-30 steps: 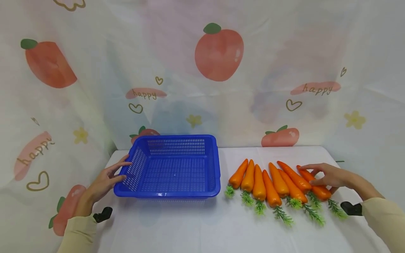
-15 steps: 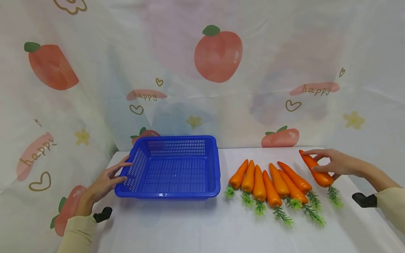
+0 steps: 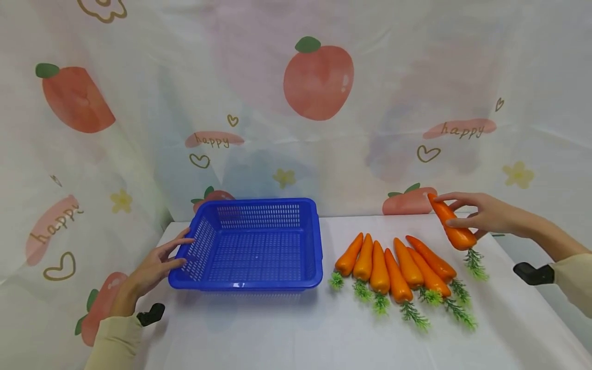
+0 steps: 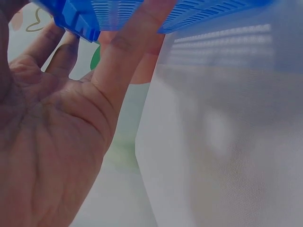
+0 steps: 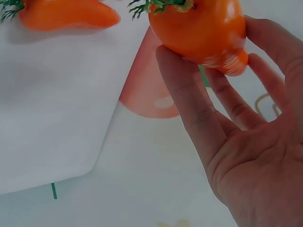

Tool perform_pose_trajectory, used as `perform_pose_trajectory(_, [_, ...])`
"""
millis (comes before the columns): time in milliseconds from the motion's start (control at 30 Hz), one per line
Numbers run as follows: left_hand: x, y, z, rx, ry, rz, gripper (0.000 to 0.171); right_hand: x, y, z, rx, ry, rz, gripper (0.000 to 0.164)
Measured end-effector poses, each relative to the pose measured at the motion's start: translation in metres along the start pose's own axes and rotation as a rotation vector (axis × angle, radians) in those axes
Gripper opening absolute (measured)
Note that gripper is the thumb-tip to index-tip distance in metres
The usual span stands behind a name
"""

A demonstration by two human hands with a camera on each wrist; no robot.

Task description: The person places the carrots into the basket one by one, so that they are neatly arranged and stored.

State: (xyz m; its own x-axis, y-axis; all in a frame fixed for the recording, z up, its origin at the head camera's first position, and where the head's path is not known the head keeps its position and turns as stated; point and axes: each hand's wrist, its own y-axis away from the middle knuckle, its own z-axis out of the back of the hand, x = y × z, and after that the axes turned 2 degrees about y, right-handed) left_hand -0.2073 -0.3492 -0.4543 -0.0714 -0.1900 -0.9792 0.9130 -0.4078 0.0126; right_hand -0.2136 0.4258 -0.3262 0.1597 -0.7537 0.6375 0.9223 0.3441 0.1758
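Observation:
In the head view a blue plastic basket [image 3: 245, 284] with slotted walls stands on the white table, nothing inside it. My left hand [image 3: 150, 270] holds its left rim, thumb and fingers spread along that side. The left wrist view shows the thumb laid against the basket's underside edge [image 4: 213, 14]. At the right, my right hand [image 3: 497, 216] grips an orange carrot [image 3: 460, 239] by its sides, raised over the table, pointed tip up and green top hanging down. Seen from the right wrist, thumb and fingers surround the carrot's thick end [image 5: 203, 28].
Several carrots [image 3: 380, 270] lie side by side between the basket and my right hand, green tops toward me. A patterned cloth backdrop [image 3: 347, 169] rises behind the table [image 3: 259, 334] and along its left side.
My right hand has lifted the rightmost carrot off the table, first up and right, then higher and slightly left. My left hand and the basket stay in place.

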Motion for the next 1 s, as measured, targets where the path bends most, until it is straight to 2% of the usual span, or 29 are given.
perform_pose_trajectory(333, [0.001,-0.001,0.001,-0.016,-0.024,0.005,0.056,0.035,-0.027,-0.003,0.001,-0.001,0.057,0.068])
perform_pose_trajectory(500, [0.001,-0.001,0.001,-0.002,-0.004,-0.008,0.056,0.058,-0.048,-0.008,0.034,-0.025,0.058,0.068])
perform_pose_trajectory(667, [0.001,0.0,0.001,-0.003,0.015,-0.012,0.056,0.085,-0.07,-0.016,0.066,-0.021,0.084,0.069])
perform_pose_trajectory(800, [0.0,0.0,0.001,-0.014,0.002,-0.016,0.055,0.108,-0.088,-0.024,0.077,0.018,0.129,0.068])
perform_pose_trajectory(1000, [0.003,-0.002,0.001,-0.017,-0.031,-0.036,0.055,0.147,-0.117,-0.042,0.125,-0.001,0.146,0.068])
